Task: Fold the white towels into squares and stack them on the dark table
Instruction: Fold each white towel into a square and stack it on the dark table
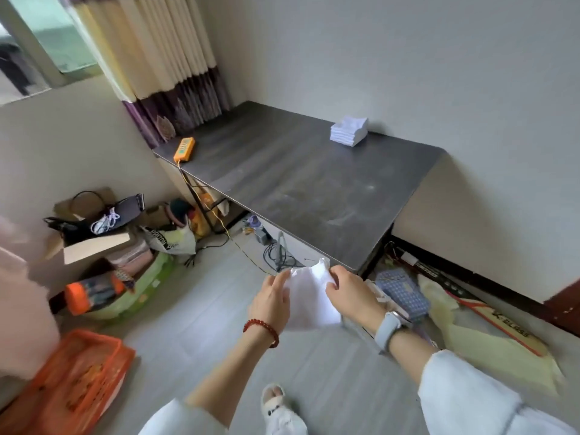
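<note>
A loose white towel hangs in the air in front of me, short of the near corner of the dark table. My left hand pinches its upper left edge. My right hand grips the upper right edge, with a watch on that wrist. A stack of several folded white towels sits at the table's far right side, close to the wall.
An orange power strip lies on the table's left end, its cord trailing to the floor. Boxes, bags and a green bin crowd the floor at left, an orange crate at bottom left. A checked pouch lies right of the table.
</note>
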Action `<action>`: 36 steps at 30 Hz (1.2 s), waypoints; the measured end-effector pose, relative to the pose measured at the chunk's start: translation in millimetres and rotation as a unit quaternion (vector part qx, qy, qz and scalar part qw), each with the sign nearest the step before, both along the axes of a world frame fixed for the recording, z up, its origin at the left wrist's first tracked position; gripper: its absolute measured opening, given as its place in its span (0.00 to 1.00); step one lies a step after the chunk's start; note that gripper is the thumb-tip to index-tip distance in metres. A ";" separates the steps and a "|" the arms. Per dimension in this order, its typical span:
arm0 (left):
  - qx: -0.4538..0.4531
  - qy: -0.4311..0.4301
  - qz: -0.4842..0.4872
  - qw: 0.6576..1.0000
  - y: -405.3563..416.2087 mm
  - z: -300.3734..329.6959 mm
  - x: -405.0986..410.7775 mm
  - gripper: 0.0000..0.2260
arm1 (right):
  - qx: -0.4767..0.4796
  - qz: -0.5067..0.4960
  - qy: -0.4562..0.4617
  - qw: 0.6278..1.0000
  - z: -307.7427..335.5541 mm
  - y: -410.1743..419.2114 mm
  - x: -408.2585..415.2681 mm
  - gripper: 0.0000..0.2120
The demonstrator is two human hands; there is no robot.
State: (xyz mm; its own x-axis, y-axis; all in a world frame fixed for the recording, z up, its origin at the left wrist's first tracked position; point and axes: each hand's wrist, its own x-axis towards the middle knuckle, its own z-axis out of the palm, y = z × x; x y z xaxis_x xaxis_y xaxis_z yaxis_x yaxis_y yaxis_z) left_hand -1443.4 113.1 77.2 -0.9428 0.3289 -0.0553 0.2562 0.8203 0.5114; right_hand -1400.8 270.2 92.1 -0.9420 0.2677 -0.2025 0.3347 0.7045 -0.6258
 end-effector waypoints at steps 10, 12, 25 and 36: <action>0.009 0.010 -0.021 1.000 26.3 -8.7 -299.9 0.19 | -0.038 -0.108 0.036 0.993 -20.5 14.8 -272.7 0.09; 0.027 -0.033 -0.030 0.999 38.0 -11.8 -356.1 0.18 | -0.053 -0.140 0.013 0.989 -22.7 27.0 -313.2 0.08; 0.049 -0.207 -0.234 0.949 285.0 -38.2 -515.1 0.17 | -0.083 -0.388 -0.015 0.918 -53.6 224.8 -416.2 0.09; -0.007 -0.026 -0.259 0.966 502.4 -86.8 -603.8 0.19 | 0.004 -0.441 0.079 0.894 -107.9 411.2 -527.4 0.12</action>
State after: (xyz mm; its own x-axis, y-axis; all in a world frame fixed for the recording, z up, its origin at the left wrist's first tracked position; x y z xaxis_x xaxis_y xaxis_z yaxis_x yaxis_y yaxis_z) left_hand -2047.2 615.5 -9.5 -0.6483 0.7540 -0.1062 0.6080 0.5966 0.5238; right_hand -1928.3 681.4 -15.8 -0.3799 0.9215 -0.0804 0.6711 0.2147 -0.7096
